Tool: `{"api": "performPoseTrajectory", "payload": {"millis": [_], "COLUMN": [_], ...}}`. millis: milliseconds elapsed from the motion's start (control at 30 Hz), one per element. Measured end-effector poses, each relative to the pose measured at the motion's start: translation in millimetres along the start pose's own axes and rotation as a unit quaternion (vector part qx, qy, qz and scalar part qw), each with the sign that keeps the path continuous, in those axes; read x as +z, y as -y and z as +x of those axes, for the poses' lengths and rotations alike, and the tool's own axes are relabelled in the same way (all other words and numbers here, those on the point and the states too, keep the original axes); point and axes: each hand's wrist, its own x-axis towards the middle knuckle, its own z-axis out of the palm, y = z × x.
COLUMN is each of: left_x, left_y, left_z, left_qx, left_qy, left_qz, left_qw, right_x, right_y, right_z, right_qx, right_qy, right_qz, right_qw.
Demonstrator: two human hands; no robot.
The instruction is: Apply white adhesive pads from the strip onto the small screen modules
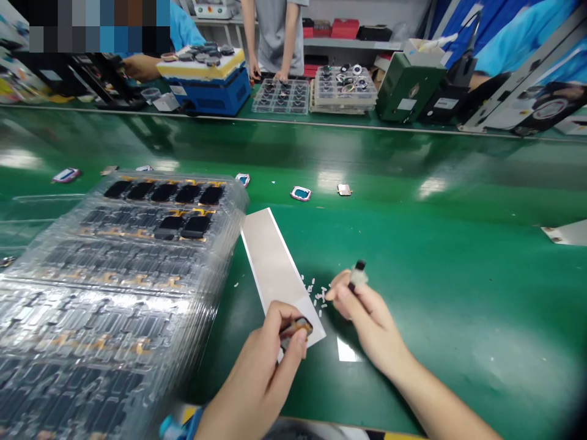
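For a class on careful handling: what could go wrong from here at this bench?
The orange flex on the part in the left hand looks thin and could crease if pinched. White flecks beside the white strip might cling to the part. The stacked trays sit close, so a knock could shift them.

Green ESD bench, stacked clear trays w/ black modules, white card, pink-rimmed part, white bits

A glossy green workbench lay under a white sheet. Clear plastic trays held black panels with orange strips, beyond which stood a blue-and-yellow machine.
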Motion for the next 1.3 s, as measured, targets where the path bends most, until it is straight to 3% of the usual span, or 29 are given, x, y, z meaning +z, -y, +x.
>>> {"api": "performPoseTrajectory", "payload": {"millis": [133, 300, 600, 833, 1100, 1300], "left_x": [-7.2, -8.9, 0.7, -2.0, -2.7, -1.8], "left_y": [-3.0, 4.0, 16.0, 29.3, 28.4, 26.8], "left_z": [-13.0, -10.5, -7.5, -19.7, -17.7, -16.0], "left_qx": [0.072, 0.133, 0.174, 0.192, 0.186, 0.191], "left_qy": [-0.014, 0.004, 0.051, 0.040, 0.031, 0.037], "left_qz": [0.197, 0.297, 0.380, 0.402, 0.438, 0.452], "left_qw": [0.978, 0.945, 0.907, 0.895, 0.879, 0.871], "right_x": [-9.2, 5.2, 9.1, 15.6, 34.3, 34.7], "right_y": [4.3, 5.0, -21.9, -12.1, -12.3, -10.4], "right_z": [13.7, 27.3, 29.6, 10.5, 3.3, 4.3], "right_qx": [-0.085, -0.055, -0.069, -0.092, -0.011, -0.014], "right_qy": [-0.044, 0.037, 0.004, 0.019, 0.020, 0.003], "right_qz": [-0.026, -0.076, -0.101, -0.083, -0.093, -0.086], "right_qw": [0.995, 0.995, 0.992, 0.992, 0.995, 0.996]}}
